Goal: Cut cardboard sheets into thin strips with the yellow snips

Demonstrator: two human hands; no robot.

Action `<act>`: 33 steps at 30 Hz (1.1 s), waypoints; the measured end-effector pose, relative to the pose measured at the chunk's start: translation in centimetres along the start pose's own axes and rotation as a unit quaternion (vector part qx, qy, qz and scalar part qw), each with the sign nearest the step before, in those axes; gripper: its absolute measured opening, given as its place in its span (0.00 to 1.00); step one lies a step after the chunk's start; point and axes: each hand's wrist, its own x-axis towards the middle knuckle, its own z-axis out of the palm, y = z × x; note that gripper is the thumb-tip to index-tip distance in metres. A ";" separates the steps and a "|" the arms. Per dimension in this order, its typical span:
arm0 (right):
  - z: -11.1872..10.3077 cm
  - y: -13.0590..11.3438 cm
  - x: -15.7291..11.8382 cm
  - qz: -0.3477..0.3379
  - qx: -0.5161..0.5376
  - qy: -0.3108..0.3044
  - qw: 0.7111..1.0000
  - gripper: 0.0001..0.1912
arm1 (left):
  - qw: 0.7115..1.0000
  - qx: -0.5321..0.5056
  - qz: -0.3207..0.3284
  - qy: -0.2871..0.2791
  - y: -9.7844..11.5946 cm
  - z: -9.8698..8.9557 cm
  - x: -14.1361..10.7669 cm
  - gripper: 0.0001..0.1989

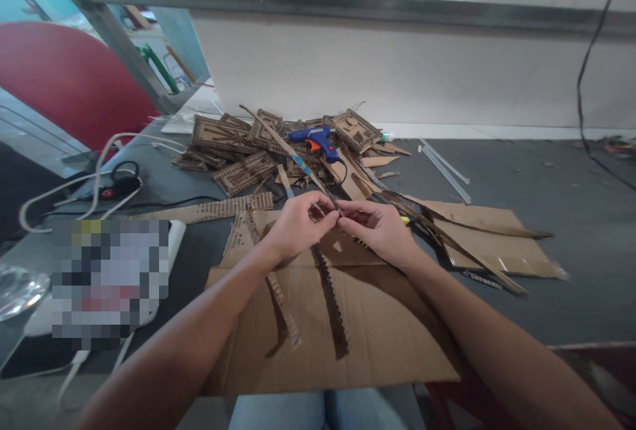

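My left hand [304,223] and my right hand [380,230] meet at the middle of the view, fingertips pinched on a thin cardboard strip [278,140]. That strip slants up and left from my fingers, over the blue glue gun's left side. Under my hands lies a large brown cardboard sheet [387,330]. A dark strip with a toothed edge [332,304] hangs or lies below my fingers on the sheet; where its top end goes is hidden. Left of it another ribbed strip [283,304] rests on the sheet.
Behind my hands, a blue glue gun [318,140] lies on piled ribbed cardboard pieces [243,171]. Cardboard strips and a flat piece [491,224] sit at the right, with clear sticks [444,170] behind. White cables [97,178] and a blurred-out device [166,264] are at the left.
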 end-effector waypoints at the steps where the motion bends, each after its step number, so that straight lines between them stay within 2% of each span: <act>1: 0.0 0.0 0.0 0.000 -0.001 -0.002 1.000 0.19 | 1.000 0.010 0.005 0.003 0.0 0.0 0.0 0.08; 5: -0.1 0.0 0.0 -0.008 -0.015 0.000 1.000 0.18 | 1.000 0.022 0.013 0.007 0.1 -0.1 0.0 0.07; 9: -0.2 -0.2 -0.1 -0.014 -0.016 0.009 1.000 0.18 | 1.000 -0.013 -0.007 0.006 0.0 -0.2 0.1 0.10; 13: -0.2 -0.5 -0.1 -0.011 0.015 -0.009 1.000 0.18 | 0.990 -0.131 -0.035 0.032 -0.3 -0.5 0.7 0.14; 18: 0.0 -1.0 -0.3 0.012 0.068 -0.053 0.996 0.18 | 0.958 -0.279 -0.047 0.041 -0.1 -1.3 1.0 0.20; 23: 0.0 -1.4 -0.6 0.048 0.100 -0.110 0.988 0.18 | 0.935 -0.346 -0.057 0.049 0.3 -1.4 0.8 0.18; 25: 0.0 -1.4 -0.6 0.037 0.080 -0.099 0.991 0.16 | 0.937 -0.343 -0.062 0.042 0.3 -1.4 0.7 0.18; 30: -0.4 -1.1 -0.2 -0.030 0.050 0.001 0.998 0.12 | 0.948 -0.312 -0.061 -0.003 0.1 -1.2 0.6 0.19; 33: -0.5 -1.0 -0.1 -0.048 0.033 0.013 0.998 0.12 | 0.952 -0.301 -0.059 -0.017 0.1 -1.1 0.6 0.20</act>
